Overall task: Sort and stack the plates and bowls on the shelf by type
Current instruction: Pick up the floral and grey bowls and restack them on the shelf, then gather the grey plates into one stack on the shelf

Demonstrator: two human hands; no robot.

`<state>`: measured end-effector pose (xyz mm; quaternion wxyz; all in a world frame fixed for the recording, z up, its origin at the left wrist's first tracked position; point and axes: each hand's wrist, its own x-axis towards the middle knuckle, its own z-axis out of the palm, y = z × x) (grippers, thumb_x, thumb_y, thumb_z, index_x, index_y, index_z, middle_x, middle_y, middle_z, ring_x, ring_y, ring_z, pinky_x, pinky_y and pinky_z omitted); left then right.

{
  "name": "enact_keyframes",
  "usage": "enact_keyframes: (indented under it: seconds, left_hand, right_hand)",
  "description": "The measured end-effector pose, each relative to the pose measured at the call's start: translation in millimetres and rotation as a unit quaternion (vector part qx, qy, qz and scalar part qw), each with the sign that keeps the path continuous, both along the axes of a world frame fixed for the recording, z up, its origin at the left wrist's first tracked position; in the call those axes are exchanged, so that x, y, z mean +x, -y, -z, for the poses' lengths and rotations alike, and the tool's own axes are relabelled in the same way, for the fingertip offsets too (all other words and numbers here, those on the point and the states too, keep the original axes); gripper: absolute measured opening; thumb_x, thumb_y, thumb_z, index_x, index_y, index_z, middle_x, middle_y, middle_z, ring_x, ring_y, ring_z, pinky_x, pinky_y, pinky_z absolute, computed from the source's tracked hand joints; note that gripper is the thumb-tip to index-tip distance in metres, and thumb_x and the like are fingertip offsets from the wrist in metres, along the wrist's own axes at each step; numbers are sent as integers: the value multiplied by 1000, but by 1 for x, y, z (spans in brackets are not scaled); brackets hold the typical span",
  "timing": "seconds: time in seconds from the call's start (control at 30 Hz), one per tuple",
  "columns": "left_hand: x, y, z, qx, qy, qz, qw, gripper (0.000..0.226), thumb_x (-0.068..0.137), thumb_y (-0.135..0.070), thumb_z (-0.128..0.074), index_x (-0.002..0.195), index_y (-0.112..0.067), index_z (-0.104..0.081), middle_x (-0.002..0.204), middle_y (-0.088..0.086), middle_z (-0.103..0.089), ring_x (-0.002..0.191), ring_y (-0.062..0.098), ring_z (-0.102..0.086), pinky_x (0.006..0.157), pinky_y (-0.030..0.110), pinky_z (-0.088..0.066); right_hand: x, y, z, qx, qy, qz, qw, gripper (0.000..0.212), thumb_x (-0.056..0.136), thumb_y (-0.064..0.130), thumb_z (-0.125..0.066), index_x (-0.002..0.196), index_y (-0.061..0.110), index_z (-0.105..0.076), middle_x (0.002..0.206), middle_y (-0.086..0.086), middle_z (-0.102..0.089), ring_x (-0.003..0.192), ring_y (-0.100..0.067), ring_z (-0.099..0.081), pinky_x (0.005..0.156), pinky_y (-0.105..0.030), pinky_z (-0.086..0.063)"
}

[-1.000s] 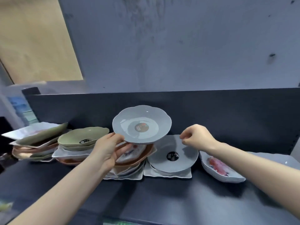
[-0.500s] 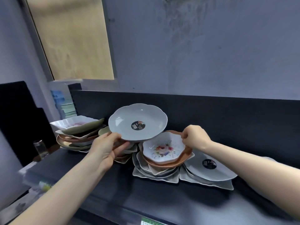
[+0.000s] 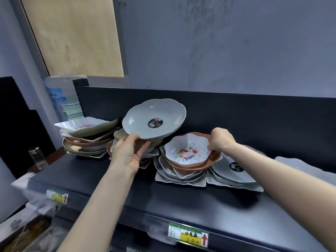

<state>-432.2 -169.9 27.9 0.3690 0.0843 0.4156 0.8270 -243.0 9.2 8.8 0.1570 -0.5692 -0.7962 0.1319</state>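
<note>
- The grey plate [image 3: 163,113] in the left hand [image 3: 127,153] carries a round black sticker [image 3: 155,123] with white print and a small red mark; the letters are too small to read.
- A second grey plate [image 3: 241,176] at the right has the same kind of black sticker [image 3: 234,166], also not readable.
- On the front edge of the shelf [image 3: 127,188] is a price tag [image 3: 188,235]: green strip, yellow field with handwritten characters, digits that look like 5 and 0, and a red arrow pointing up.
- A left tag [image 3: 57,196] shows yellow and a red arrow; its writing is blurred.

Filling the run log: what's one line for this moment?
left hand: holds scalloped grey plate aloft | right hand: grips floral white bowl rim
</note>
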Motion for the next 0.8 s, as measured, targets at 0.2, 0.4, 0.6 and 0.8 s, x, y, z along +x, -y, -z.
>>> enact_keyframes:
  seconds: [0.2, 0.4, 0.6, 0.8]
  left_hand:
    - [19, -2, 19, 38, 21, -18, 999, 14, 84, 3, -57, 94, -7, -59, 105, 14, -59, 99, 22, -58, 59, 27, -59]
    - [50, 0, 40, 42, 12, -34, 998, 38, 85, 0, -59, 122, -4, -55, 119, 15, -59, 99, 22, -63, 65, 28, -60]
    - [95, -18, 37, 31, 10, 11, 999, 43, 85, -1, -60, 128, -5, -52, 117, 10, -61, 103, 18, -63, 61, 24, -58]
    - [143, -39, 43, 29, -16, 58, 998, 40, 86, 0, -58, 125, -9, -54, 117, 6, -64, 107, 18, -64, 63, 24, -58]
  right_hand:
    - [31, 28, -7, 21, -207, 77, 975, 15, 60, 6, -57, 59, 7, -73, 59, -7, -70, 62, -26, -69, 58, -33, -56]
    - [95, 62, 6, 77, -339, 161, 924, 21, 54, 13, -51, 59, 5, -70, 52, -10, -66, 65, -37, -68, 54, -34, -52]
    - [164, 80, 35, 37, -441, 256, 860, 22, 58, 11, -57, 62, 23, -75, 55, -6, -69, 57, -24, -66, 70, -55, -59]
    - [227, 83, 53, 57, -444, 314, 837, 27, 56, 15, -59, 63, 36, -74, 56, 1, -71, 63, -28, -72, 72, -54, -59]
